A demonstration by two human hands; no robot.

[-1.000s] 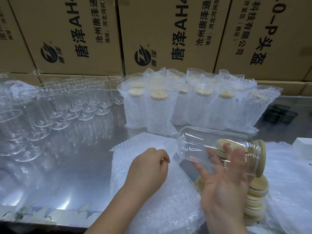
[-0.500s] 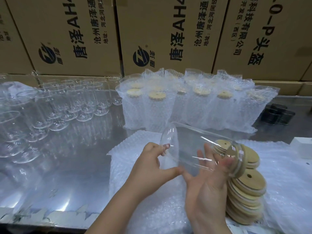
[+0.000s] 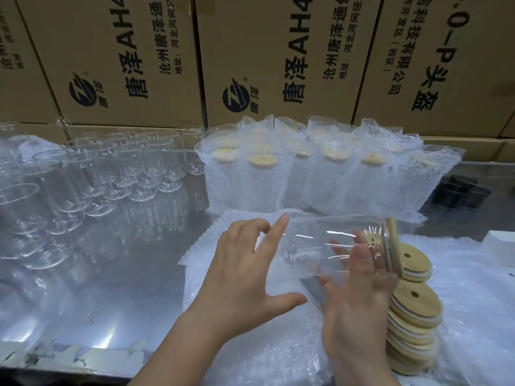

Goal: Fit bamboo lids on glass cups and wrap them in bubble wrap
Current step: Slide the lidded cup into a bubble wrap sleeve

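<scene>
Steel bench (image 3: 111, 288), cartons (image 3: 133, 65) behind. Cup (image 3: 320, 246) sideways over wrap (image 3: 195, 277), lid (image 3: 391, 246) fitted. Cradled on right hand (image 3: 354, 310), fingers near straight; left hand (image 3: 245, 274) spread, index tip at base. Likely wrapping step. Next: lay on wrap, roll snug.

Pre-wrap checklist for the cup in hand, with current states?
1. Bamboo lid on glass cup: ok, capping its mouth.
2. Lid fully seated: cannot tell.
3. Cup supported: ok, right hand beneath, left hand at its base.
4. Bubble wrap below cup: ok.
5. Cup laid on wrap: not ok, held above it.
</scene>
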